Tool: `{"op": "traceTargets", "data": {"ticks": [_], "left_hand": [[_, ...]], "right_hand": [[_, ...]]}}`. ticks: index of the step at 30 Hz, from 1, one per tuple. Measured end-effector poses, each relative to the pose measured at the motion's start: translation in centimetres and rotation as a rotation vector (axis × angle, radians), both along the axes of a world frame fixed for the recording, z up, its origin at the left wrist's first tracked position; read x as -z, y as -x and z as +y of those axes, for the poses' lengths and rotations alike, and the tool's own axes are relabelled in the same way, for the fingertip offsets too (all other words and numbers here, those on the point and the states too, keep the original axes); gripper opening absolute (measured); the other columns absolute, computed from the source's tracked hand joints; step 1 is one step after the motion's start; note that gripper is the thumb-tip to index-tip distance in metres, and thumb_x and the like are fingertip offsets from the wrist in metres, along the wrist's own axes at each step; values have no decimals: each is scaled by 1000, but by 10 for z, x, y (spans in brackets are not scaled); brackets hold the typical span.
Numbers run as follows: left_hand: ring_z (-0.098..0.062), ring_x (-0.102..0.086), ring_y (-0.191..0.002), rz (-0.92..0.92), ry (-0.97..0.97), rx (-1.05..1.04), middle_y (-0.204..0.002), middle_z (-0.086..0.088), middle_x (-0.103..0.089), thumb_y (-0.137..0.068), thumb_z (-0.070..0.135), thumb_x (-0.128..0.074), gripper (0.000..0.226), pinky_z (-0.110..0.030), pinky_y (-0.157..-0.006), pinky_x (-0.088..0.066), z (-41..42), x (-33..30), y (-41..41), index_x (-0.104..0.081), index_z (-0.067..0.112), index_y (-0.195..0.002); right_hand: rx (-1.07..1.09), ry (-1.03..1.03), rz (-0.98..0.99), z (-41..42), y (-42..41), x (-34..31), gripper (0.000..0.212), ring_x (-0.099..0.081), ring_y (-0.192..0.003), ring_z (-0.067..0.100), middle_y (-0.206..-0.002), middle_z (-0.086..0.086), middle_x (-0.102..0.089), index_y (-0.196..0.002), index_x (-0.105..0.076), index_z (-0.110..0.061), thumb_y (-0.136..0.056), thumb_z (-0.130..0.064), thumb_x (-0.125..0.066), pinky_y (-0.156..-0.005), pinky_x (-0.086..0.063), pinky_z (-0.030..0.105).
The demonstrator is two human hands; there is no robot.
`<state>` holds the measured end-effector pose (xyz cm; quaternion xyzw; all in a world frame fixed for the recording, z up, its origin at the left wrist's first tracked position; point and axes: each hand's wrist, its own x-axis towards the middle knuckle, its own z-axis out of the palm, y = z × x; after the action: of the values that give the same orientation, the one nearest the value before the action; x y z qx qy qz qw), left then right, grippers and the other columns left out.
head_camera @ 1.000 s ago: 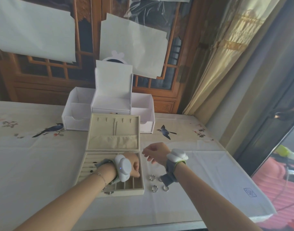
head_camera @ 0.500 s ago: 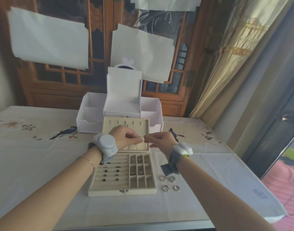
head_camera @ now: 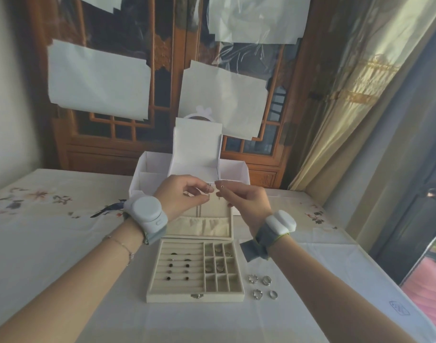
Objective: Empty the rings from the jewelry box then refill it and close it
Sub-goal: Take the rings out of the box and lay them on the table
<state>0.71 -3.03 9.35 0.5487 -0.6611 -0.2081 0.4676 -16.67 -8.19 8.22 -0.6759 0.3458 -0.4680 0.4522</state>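
A beige jewelry box (head_camera: 195, 297) lies open on the table, its lid (head_camera: 202, 229) folded back. Several rings and studs sit in its slots and small compartments. Several silver rings (head_camera: 262, 285) lie on the cloth right of the box. Both hands are raised above the lid. My left hand (head_camera: 181, 196) pinches a small ring (head_camera: 209, 186) between thumb and fingertips. My right hand (head_camera: 245, 199) pinches another small ring (head_camera: 222, 186), close to the first. Each wrist wears a white device.
A white open organiser box (head_camera: 147, 169) stands behind the jewelry box at the table's far edge. The embroidered tablecloth (head_camera: 51, 231) spreads left and right. Wooden doors with taped paper, a curtain (head_camera: 348, 107) and a dark frame at the right lie beyond.
My left hand lifted out of the box with a ring. Both hands rose and met above the lid; they now each pinch a small ring, slightly apart.
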Motion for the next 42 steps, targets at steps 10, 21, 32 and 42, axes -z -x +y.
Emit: {"op": "traceTargets", "data": {"ticks": [10, 21, 32, 42], "left_hand": [[-7, -66, -88, 40, 114, 25, -94, 10, -72, -84, 11, -68, 14, -31, -90, -54, 19, -24, -7, -73, 20, -93], [-6, -66, -86, 145, 182, 132, -88, 6, -71, -80, 6, -70, 16, -31, -86, -55, 40, -38, -3, -74, 21, -84], [-9, -66, -87, 185, 147, 134, -93, -3, -72, -80, 10, -69, 9, -28, -87, -53, 43, -42, 3, -74, 15, -86], [-14, -67, -93, 149, 156, 165, -97, 4, -74, -74, 9, -75, 15, -23, -81, -52, 36, -39, 8, -77, 22, -82]], "right_hand": [[-171, 177, -152, 24, 3, -32, 21, -66, -104, 7, -105, -1, -72, -103, -70, 1, -83, 3, -65, -81, -52, 15], [-232, 192, -251, 37, 4, -44, 19, -67, -105, 14, -108, 7, -72, -100, -70, 3, -81, 5, -65, -83, -54, 21], [-263, 176, -291, 40, 7, -46, 22, -70, -94, 12, -93, -1, -75, -103, -66, 8, -81, 7, -64, -72, -52, 16], [-239, 154, -285, 37, 17, -41, 13, -69, -99, 20, -98, 7, -75, -89, -73, 1, -80, 6, -65, -79, -54, 21]]}}
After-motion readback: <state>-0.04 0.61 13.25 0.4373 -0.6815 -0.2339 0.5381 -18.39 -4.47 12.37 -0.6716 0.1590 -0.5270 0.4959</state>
